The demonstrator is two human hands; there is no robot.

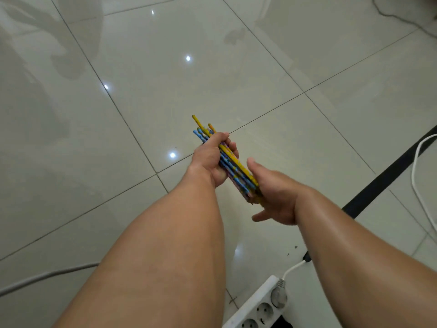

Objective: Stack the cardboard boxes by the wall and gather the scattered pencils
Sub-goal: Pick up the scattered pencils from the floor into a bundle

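A bundle of several pencils (233, 165), yellow, blue and pink, is held over the tiled floor at the middle of the view. My left hand (210, 159) grips the bundle around its middle, fingers curled round it. My right hand (275, 197) is at the bundle's near end, palm against the pencil tips with the thumb up and fingers spread straight. The far ends of the pencils stick out uneven past my left hand. No cardboard boxes are in view.
Glossy pale floor tiles (165, 79) fill the view. A white power strip (257, 306) with a plugged-in cable lies at the bottom right. A black strip (387, 176) and a white cable (416, 176) run along the right. A grey cable (35, 280) crosses the bottom left.
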